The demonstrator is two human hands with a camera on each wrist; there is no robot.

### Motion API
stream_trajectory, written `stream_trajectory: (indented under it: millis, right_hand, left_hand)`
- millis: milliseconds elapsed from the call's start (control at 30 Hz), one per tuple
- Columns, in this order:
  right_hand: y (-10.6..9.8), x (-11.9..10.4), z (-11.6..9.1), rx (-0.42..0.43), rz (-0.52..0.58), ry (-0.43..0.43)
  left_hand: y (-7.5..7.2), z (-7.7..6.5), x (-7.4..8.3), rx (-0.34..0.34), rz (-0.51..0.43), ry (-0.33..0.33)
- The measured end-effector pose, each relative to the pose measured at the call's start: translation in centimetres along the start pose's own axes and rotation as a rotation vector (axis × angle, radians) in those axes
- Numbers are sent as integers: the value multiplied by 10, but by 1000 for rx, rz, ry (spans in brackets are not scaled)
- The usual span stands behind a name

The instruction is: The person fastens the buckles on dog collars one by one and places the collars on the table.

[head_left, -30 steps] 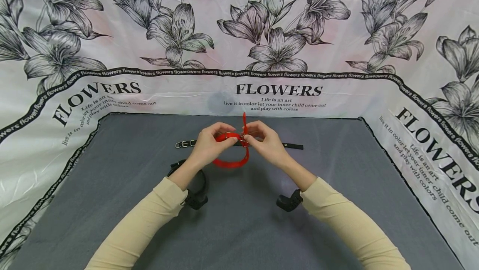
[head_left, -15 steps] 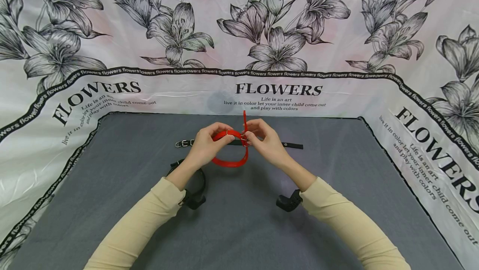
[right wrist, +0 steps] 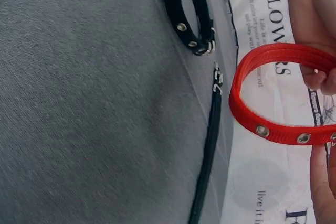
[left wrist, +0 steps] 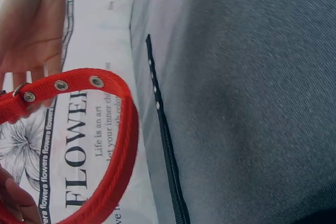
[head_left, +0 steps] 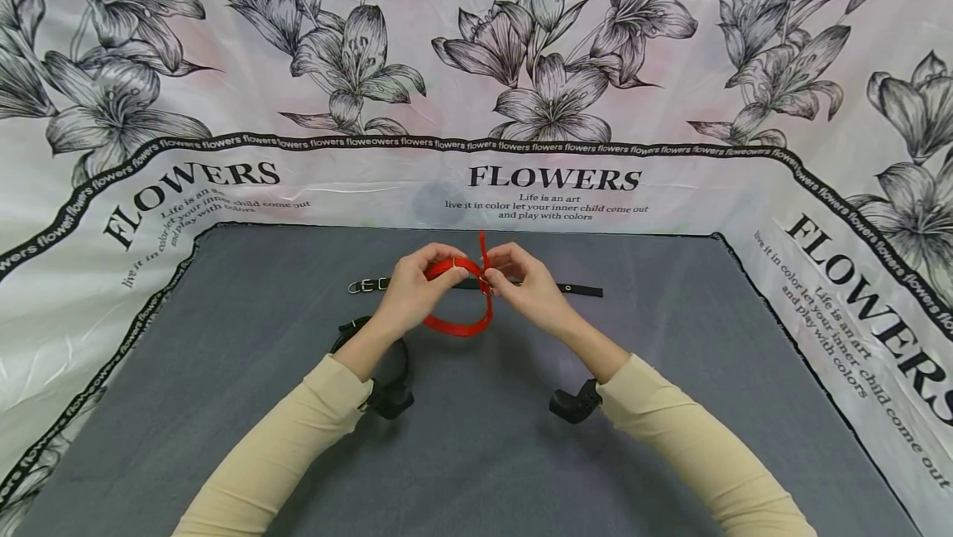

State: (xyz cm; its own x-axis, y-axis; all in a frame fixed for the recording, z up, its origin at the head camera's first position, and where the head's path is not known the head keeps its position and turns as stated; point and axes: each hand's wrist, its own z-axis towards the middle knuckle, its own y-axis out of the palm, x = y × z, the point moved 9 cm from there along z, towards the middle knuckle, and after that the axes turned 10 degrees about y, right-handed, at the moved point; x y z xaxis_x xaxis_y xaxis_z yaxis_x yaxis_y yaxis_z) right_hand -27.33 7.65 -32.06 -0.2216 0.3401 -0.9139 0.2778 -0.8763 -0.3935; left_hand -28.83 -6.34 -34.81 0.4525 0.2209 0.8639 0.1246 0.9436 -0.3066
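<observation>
Red collar point(head_left: 457, 328), looped (metal eyelets showing), raised over grey cloth point(head_left: 476, 454), tail point(head_left: 483, 249) upright toward 12 o'clock. Left hand point(head_left: 411, 289), at the collar's 9 o'clock, pinching it. Right hand point(head_left: 532, 285), at 3, pinching it beside the tail. Black strap point(head_left: 582, 290), laid straight behind, buckle point(head_left: 368, 285) toward 9. Black collar point(right wrist: 172, 14), looped, lying at 8.

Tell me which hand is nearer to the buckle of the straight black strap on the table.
Left. The left hand, holding the red collar, is close to the buckle; the right hand, also on the collar, is farther along the strap, toward its other end.
</observation>
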Motion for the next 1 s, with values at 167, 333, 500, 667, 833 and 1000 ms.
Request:
stream_trajectory:
  millis: [167,333,500,667,833,1000]
  right_hand:
    - [2,4,-1,-9,18,17]
    - [-1,3,-2,23,-17,13]
    - [-6,-3,-1,64,-22,-14]
    - [-12,-12,0,114,-18,-40]
    - [-12,-17,1,116,17,-55]
    - [-12,-18,1,112,32,-46]
  left_hand:
    - [1,0,1,-6,-8,-12]
    - [3,-1,-1,-9,-10,-40]
    - [5,-1,-4,-5,10,-59]
    - [9,-1,-7,-20,27,-79]
    - [14,-2,-9,-46,19,-78]
    - [15,-2,-10,-54,30,-75]
